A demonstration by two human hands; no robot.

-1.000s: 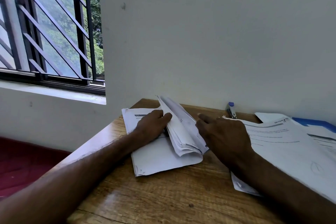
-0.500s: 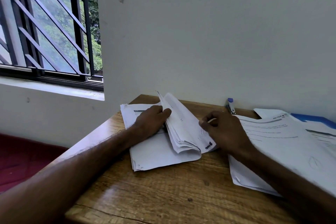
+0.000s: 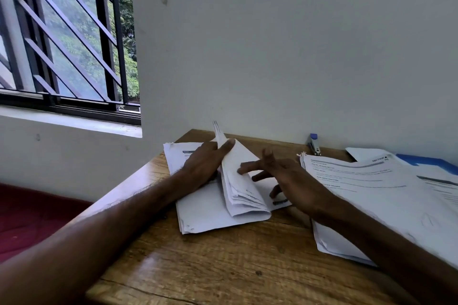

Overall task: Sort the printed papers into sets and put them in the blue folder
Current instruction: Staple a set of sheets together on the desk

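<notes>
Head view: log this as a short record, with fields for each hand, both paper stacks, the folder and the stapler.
left hand: rests on left stack, thumb against lifted sheets
right hand: fingers spread, touching lifted sheets
left stack: on table, upper sheets bent up
right stack: flat, printed side up
blue folder: far right by wall, partly covered
stapler: by wall, beside right stack
</notes>
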